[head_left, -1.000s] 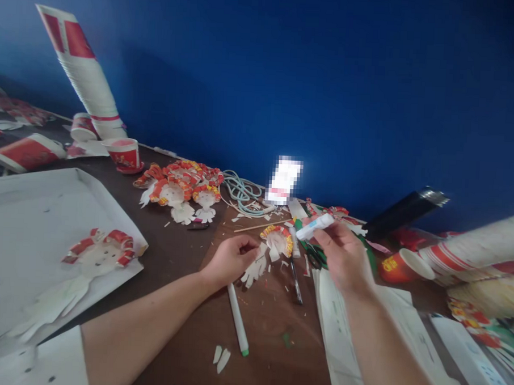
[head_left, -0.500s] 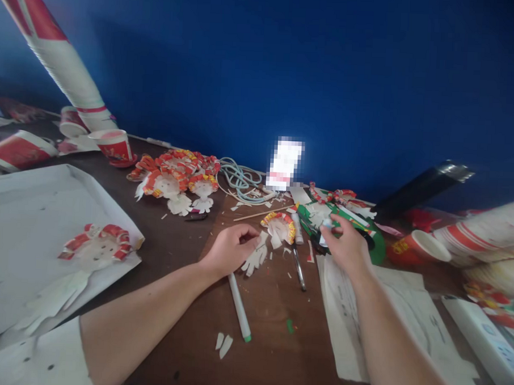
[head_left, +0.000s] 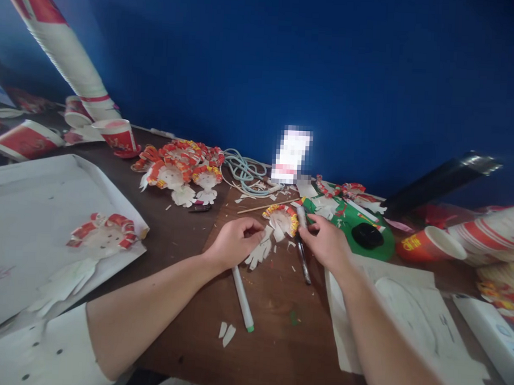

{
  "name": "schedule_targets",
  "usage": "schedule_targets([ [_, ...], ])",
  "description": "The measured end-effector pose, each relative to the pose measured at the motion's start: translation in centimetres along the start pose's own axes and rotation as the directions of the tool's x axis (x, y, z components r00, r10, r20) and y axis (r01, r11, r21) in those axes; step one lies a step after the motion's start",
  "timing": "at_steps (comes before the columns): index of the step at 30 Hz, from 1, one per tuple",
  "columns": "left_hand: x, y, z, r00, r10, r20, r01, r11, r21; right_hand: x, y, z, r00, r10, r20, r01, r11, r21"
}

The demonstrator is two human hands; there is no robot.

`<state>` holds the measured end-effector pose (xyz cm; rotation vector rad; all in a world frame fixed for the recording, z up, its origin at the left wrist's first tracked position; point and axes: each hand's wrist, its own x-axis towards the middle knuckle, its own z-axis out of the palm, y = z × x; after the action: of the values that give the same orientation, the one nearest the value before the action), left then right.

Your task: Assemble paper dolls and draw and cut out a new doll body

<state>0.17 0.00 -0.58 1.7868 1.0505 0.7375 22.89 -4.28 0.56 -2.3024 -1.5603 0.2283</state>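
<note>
My left hand [head_left: 233, 242] has its thumb and fingers closed on the upper end of a white paper cutout shaped like a hand [head_left: 259, 250]. Beside it lies a paper figure with a curled yellow-and-red rim [head_left: 281, 219]. My right hand [head_left: 326, 241] is closed at a small whitish tube [head_left: 302, 217], thumb and index finger against its side. A dark pen [head_left: 304, 264] lies just below that tube. A white marker with a green end [head_left: 244, 300] rests below my left hand.
Finished-looking red paper figures [head_left: 177, 169] are piled at the back left, near coiled cable [head_left: 243, 172]. A white tray [head_left: 35, 205] stands left. Green sheet [head_left: 349, 219], drawn-on papers [head_left: 405, 312], an orange cup [head_left: 433, 244] and a power strip [head_left: 489, 333] lie right.
My right hand has moved left from over the green sheet to the tube; the small white item in its fingers is no longer visible. My left hand stays at the cutout.
</note>
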Motion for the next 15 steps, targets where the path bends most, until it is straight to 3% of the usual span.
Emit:
schedule_targets([
  [4, 0.0, -0.1, 0.0, 1.000, 0.004, 0.003, -0.004, 1.000, 0.005, 0.3, 0.1, -0.2, 0.996, 0.083, -0.024, -0.081, 0.995, 0.059],
  [6, 0.0, -0.2, 0.1, 1.000, -0.004, 0.002, 0.004, 1.000, 0.007, 0.1, 0.1, -0.6, 0.992, 0.115, -0.051, -0.100, 0.967, 0.233],
  [8, -0.1, -0.4, 0.3, 1.000, 0.000, 0.010, 0.000, 1.000, 0.005, -0.3, -0.1, -1.0, 0.993, 0.108, -0.037, -0.078, 0.880, 0.468],
  [12, -0.3, -0.4, 0.4, 0.997, 0.079, 0.002, -0.079, 0.994, 0.076, -1.5, -1.0, -1.6, 0.996, -0.032, 0.078, -0.040, 0.634, 0.773],
  [15, -0.3, 0.0, -0.2, 0.973, 0.189, -0.131, -0.168, 0.973, 0.156, -2.4, -1.8, -1.7, 0.979, -0.154, 0.137, -0.018, 0.596, 0.802],
])
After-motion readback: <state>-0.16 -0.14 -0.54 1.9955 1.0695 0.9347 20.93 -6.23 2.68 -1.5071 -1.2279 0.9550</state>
